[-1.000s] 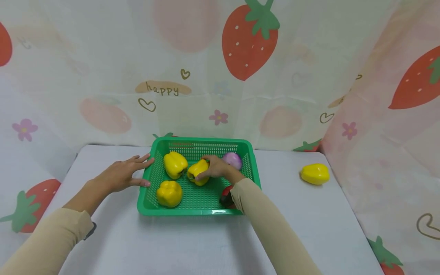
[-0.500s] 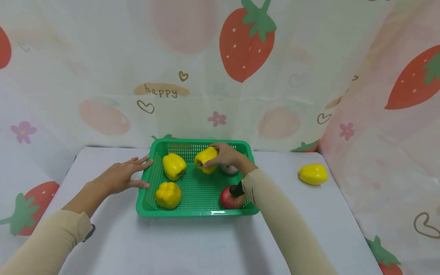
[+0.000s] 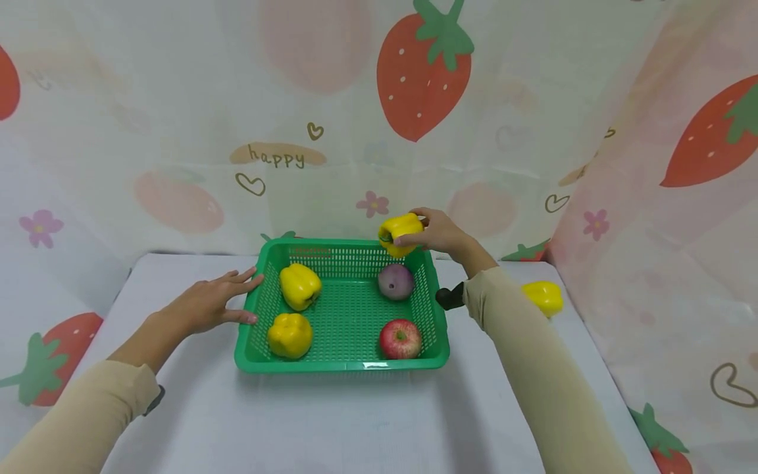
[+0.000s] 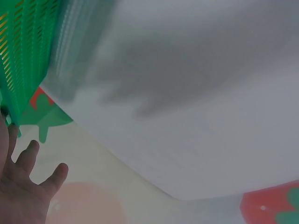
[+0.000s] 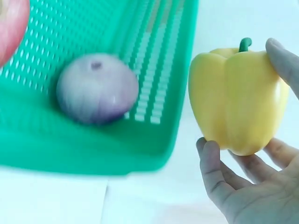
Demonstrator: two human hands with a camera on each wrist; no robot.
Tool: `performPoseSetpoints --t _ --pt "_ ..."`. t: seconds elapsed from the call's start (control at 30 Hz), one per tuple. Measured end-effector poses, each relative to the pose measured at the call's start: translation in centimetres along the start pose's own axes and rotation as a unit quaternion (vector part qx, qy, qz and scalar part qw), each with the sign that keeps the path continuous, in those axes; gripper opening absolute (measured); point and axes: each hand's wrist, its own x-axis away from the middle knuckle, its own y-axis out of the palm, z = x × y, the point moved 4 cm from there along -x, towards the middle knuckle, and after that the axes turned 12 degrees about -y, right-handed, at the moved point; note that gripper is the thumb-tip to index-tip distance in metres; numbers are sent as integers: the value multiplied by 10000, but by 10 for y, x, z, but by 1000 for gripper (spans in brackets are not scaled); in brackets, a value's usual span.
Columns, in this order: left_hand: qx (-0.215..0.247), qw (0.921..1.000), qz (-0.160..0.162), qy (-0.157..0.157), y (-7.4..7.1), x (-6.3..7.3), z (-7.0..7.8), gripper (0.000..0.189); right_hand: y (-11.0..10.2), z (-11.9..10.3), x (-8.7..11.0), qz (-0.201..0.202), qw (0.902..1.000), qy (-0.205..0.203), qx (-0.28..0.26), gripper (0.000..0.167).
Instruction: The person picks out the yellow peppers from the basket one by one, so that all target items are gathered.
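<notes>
My right hand (image 3: 441,234) holds a yellow bell pepper (image 3: 400,234) above the back right corner of the green basket (image 3: 343,367). In the right wrist view, thumb and fingers grip the pepper (image 5: 238,100) at its two ends, its green stem showing. My left hand (image 3: 216,304) rests with spread, straight fingers on the basket's left rim; the left wrist view shows part of that hand (image 4: 28,177) beside the basket wall. Inside the basket, two yellow bell peppers, one behind (image 3: 300,287) and one in front (image 3: 290,336), sit at left. A purple onion (image 3: 396,282) and a red apple (image 3: 400,339) lie at right.
Another yellow bell pepper (image 3: 543,297) lies on the white table (image 3: 331,421) at the right, partly behind the right sleeve. A strawberry-print cloth (image 3: 355,131) hangs behind the table and along its right side.
My right hand has lifted the yellow bell pepper from the middle of the basket, up and to the right, uncovering the onion and apple. My left hand has stayed at the rim.
</notes>
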Motion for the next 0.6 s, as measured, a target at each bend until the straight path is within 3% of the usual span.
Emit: performPoseSetpoints --t 0.3,0.6 --pt "-10 10000 -21 -17 1 -1 0 82 -38 33 21 420 9989 181 73 73" --pt "-17 10000 13 10 2 -2 0 82 -54 75 47 686 9964 490 -9 78"
